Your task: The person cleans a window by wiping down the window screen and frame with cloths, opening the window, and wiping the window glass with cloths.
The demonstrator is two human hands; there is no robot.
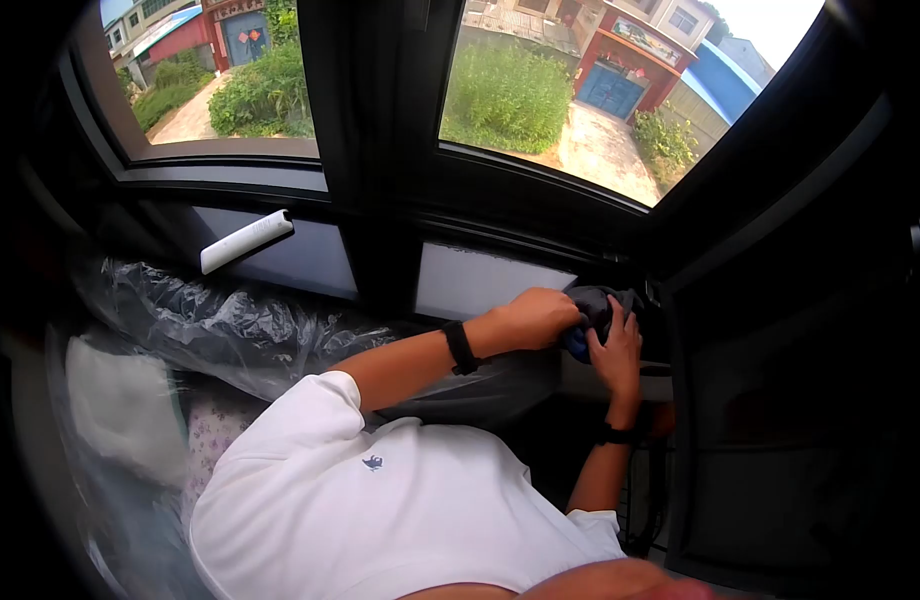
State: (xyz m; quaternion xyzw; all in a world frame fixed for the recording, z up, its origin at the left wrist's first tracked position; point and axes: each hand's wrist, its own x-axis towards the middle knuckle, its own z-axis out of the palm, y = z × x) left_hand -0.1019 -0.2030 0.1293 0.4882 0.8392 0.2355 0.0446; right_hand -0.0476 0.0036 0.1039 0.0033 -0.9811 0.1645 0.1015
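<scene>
A dark, crumpled bundle (594, 299) that looks like cloth, with a blue patch low on its left side, is between my hands at the right end of the window sill. My left hand (540, 318) is closed in a fist at the bundle's left edge, seeming to pinch it; its fingertips are hidden. From the right, my right hand (617, 348) grips the same bundle, thumb and fingers curved over its front and top. Both wrists carry black bands. What lies inside the bundle does not show.
A long white object (247, 241) rests on the dark sill to the left. Clear plastic sheeting (250, 310) covers something long below the sill, near a white pillow-like thing (125, 400). Black window frames (375, 130) rise ahead, and a dark panel (790, 400) stands close on the right.
</scene>
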